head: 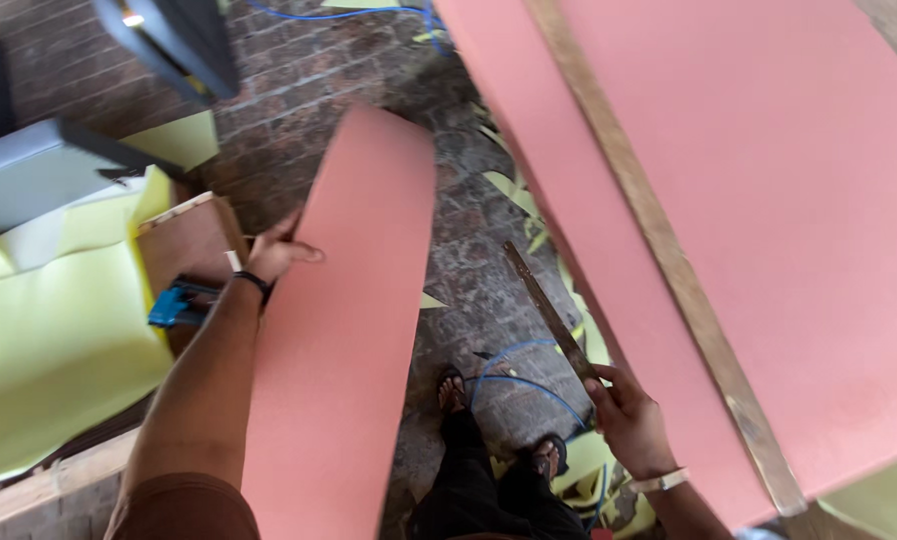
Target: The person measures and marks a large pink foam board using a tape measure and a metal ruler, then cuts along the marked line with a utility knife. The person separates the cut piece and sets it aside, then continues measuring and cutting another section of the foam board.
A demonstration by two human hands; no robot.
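I've got my left hand (274, 255) clamped on the cut pink foam strip (344, 330) and my right hand (629, 420) gripping the long blade (549, 310) beside the big foam slab (769, 200).

There is only 1 view, from a camera on the person's head. It looks steeply down past the chest to the brick floor (369, 60) and the person's feet. The left hand (274, 255) and the right hand (629, 420) are both near the lens. The big pink foam slab (769, 200) fills the right side, cut by the frame edge.
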